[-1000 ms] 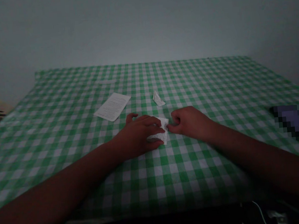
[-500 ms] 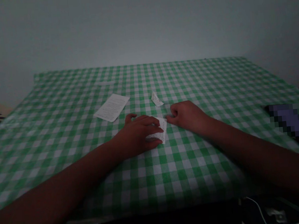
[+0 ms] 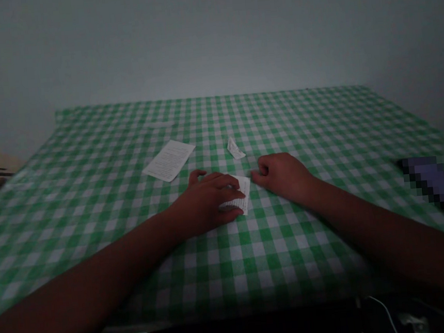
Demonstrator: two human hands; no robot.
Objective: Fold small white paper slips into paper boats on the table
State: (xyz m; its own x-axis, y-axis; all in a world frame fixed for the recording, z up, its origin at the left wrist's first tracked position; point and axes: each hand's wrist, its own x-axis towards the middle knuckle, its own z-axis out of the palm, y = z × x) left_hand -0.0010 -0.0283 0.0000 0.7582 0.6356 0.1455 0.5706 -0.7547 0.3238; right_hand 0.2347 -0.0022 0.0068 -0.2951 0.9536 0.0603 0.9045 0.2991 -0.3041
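Note:
My left hand point(image 3: 213, 198) lies palm down with its fingers spread over a small printed piece of paper point(image 3: 244, 198). The hand covers the paper's left part; its right edge shows past the fingertips. Just right of that edge, my right hand point(image 3: 282, 172) rests on the cloth with its fingers curled in and its thumb pointing at the paper. I see nothing in the right hand. Beyond the hands stands a small folded piece of printed paper point(image 3: 235, 148). A larger printed sheet point(image 3: 169, 160) lies flat behind my left hand.
A green and white checked tablecloth point(image 3: 299, 123) covers the table. At the right lies a dark device with a blurred screen point(image 3: 441, 183). A pale strip point(image 3: 159, 125) is near the back left. A plain wall point(image 3: 211, 38) rises behind the table.
The view has shifted slightly, so everything appears a little further right. My right hand has moved very slightly away from the paper; my left hand stays on it.

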